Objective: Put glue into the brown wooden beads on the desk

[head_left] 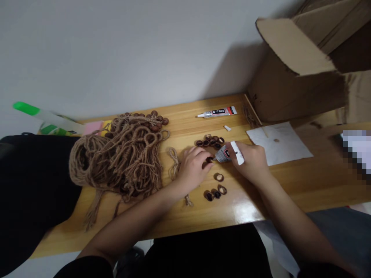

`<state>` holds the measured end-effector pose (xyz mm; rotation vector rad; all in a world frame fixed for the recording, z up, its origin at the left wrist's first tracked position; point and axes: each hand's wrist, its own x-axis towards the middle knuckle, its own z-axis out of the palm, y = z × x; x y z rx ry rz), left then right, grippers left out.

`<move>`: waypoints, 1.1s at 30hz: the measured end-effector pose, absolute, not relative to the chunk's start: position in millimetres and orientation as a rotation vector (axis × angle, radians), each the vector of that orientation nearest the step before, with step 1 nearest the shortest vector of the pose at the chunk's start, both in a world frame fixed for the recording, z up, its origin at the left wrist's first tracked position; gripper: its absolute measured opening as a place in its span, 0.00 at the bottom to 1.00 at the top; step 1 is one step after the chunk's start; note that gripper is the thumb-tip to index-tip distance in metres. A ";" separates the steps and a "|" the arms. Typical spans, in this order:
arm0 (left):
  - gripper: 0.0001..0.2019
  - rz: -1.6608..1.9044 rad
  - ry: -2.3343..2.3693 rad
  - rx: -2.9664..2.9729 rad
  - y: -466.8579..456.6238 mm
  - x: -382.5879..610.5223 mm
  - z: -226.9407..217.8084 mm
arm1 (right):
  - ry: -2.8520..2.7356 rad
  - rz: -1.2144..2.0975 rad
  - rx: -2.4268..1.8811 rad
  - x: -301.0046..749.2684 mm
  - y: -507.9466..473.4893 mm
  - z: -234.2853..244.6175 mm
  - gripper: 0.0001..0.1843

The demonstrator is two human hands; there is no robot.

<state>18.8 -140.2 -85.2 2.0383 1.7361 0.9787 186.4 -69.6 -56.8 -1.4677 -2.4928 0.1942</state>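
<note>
My left hand (194, 168) pinches a small dark brown nut-shell half (210, 159) between thumb and fingers. Closed around a silver glue tube (222, 154), my right hand (249, 160) points its nozzle at that shell, with the tip touching it or very close. Behind the hands several similar shell halves (206, 143) sit in a cluster. Nearer the front edge lie more shell pieces (217, 194), and one single shell half (219, 177) is a little above them. A knotted twine cord (174, 160) runs partly under my left hand.
A big heap of brown twine cords (124, 154) with round brown beads (156, 120) fills the left. A second B-7000 glue tube (217, 112) and a white cap (227, 128) lie at the back. White paper (281, 148) and a cardboard box (278, 88) stand right; a black bag-like item (31, 185) is left.
</note>
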 end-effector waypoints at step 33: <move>0.07 0.978 1.758 2.013 -140.4 19.4 -86.4 | -2.499 0.152 -1.406 186.8 -68.7 -58.2 0.20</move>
